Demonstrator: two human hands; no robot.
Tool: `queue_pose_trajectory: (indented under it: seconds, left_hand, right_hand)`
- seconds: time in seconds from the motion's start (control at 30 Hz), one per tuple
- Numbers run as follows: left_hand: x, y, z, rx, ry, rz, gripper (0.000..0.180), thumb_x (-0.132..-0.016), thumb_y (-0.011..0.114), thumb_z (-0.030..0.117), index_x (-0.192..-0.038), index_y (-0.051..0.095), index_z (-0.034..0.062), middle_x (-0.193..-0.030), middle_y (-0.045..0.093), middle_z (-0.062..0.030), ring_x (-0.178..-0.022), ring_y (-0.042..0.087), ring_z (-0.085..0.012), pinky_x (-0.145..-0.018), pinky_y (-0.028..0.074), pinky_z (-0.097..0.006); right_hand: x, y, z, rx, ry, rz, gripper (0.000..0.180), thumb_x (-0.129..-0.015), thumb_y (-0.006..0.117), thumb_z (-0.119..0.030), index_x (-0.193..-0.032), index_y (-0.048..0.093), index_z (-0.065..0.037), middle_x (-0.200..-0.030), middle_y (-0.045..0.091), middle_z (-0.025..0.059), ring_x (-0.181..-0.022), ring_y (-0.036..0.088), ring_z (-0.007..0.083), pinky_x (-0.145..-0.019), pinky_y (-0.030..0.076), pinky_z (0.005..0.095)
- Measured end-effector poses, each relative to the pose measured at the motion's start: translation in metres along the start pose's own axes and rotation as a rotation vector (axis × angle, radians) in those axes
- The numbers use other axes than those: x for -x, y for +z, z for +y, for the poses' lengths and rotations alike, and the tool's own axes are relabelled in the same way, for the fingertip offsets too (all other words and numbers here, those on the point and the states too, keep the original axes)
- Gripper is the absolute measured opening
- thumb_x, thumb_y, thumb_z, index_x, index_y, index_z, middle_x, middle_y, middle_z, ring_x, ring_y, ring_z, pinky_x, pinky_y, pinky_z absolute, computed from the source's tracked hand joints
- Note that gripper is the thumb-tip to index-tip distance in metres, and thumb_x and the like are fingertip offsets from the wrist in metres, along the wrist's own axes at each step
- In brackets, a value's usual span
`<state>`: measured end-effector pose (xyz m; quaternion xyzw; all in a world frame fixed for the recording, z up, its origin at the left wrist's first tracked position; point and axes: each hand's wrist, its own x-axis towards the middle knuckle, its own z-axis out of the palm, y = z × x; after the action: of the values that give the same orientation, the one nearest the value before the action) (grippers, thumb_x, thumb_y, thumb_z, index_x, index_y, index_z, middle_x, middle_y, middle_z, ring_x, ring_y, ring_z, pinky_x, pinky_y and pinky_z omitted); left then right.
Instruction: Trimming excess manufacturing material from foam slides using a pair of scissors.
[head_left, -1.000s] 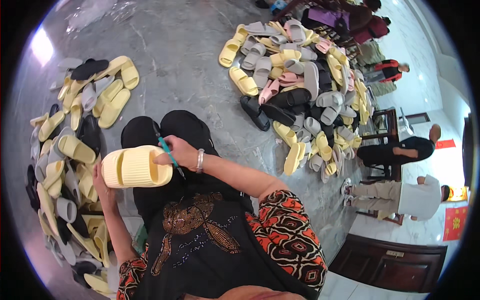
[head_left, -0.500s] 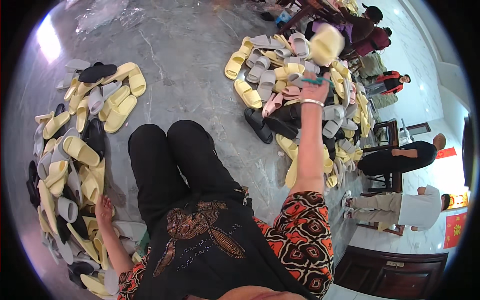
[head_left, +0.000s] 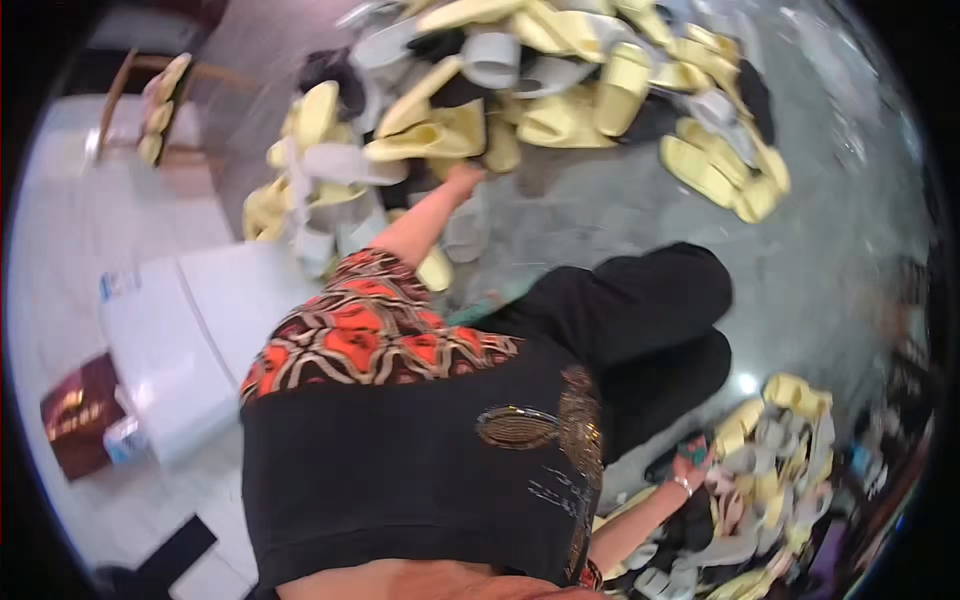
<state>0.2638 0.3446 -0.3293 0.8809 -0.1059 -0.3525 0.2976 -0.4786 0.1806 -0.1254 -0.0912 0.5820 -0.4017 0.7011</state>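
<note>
My left hand [head_left: 465, 180] reaches to the near edge of a slipper pile at the top of the view. Its fingers look curled at the edge of a yellow slipper [head_left: 455, 138], though blur softens them. My right hand [head_left: 692, 464] is stretched out to the lower right, over a second slipper pile. A green cord-like strip [head_left: 693, 446] lies in its closed fingers. Just beyond that hand is a black slipper [head_left: 660, 466]. Grey slippers [head_left: 490, 60] and yellow ones are jumbled together by my left hand.
A pair of yellow slippers [head_left: 705, 165] lies at the right end of the upper pile. White boxes [head_left: 200, 340] stand at left, with a dark red box [head_left: 82, 415] beside them. A wooden rack [head_left: 125, 105] with slippers is farther left. Grey floor [head_left: 600, 215] runs between the piles.
The view has turned strongly, so the left pile is now at the top and the other at lower right. The yellow slipper that was in the air beyond my right hand no longer shows there.
</note>
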Motion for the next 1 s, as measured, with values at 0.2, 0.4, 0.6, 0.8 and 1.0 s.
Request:
queue_pose_trajectory:
  seconds: [0.2, 0.4, 0.6, 0.8, 1.0]
  left_hand:
    - [0.002, -0.079, -0.076, 0.154, -0.163, 0.493, 0.041, -0.073, 0.064, 0.035, -0.099, 0.06, 0.0033, -0.082, 0.061, -0.0106, -0.057, 0.056, -0.0216, -0.05, 0.046, -0.034]
    - [-0.003, -0.094, -0.009, 0.982, -0.459, 0.768, 0.059, -0.078, 0.058, 0.035, -0.124, 0.039, 0.002, -0.104, 0.056, -0.017, -0.088, 0.058, -0.0232, -0.075, 0.046, -0.04]
    - [-0.012, -0.134, -0.022, 1.24, -0.279, 0.694, 0.051, -0.074, 0.062, 0.022, -0.117, 0.043, 0.0011, -0.108, 0.055, -0.0119, -0.094, 0.056, -0.0266, -0.072, 0.049, -0.037]
    - [0.03, -0.143, 0.029, 1.262, -0.212, 0.578, 0.037, -0.073, 0.06, 0.018, -0.106, 0.048, 0.0042, -0.095, 0.058, -0.01, -0.078, 0.06, -0.0229, -0.061, 0.05, -0.03]
    - [0.122, -0.147, 0.134, 1.032, 0.001, 0.004, 0.027, -0.074, 0.057, 0.023, -0.095, 0.054, 0.005, -0.073, 0.06, -0.0057, -0.057, 0.057, -0.0149, -0.047, 0.043, -0.024]
  right_hand:
    - [-0.008, 0.036, -0.003, 0.066, -0.037, 0.227, 0.032, -0.081, 0.06, -0.033, -0.089, 0.056, -0.002, -0.068, 0.056, 0.0036, -0.05, 0.049, 0.0133, -0.041, 0.038, 0.0202]
    - [0.008, 0.025, -0.008, 0.066, -0.061, 0.242, 0.034, -0.081, 0.06, -0.033, -0.092, 0.055, -0.001, -0.069, 0.055, 0.0032, -0.054, 0.05, 0.013, -0.046, 0.041, 0.0217]
    - [0.014, 0.028, 0.012, 0.081, 0.0, 0.114, 0.033, -0.081, 0.061, -0.034, -0.087, 0.055, -0.002, -0.07, 0.055, 0.0037, -0.06, 0.051, 0.0129, -0.052, 0.042, 0.0228]
    - [0.022, 0.03, 0.015, 0.018, 0.032, 0.137, 0.03, -0.081, 0.062, -0.034, -0.085, 0.055, -0.005, -0.073, 0.058, 0.004, -0.06, 0.052, 0.0134, -0.051, 0.042, 0.0232]
    - [0.008, 0.034, 0.014, 0.039, -0.066, 0.142, 0.03, -0.083, 0.057, -0.033, -0.086, 0.056, -0.003, -0.074, 0.058, 0.0048, -0.061, 0.053, 0.0144, -0.049, 0.042, 0.0243]
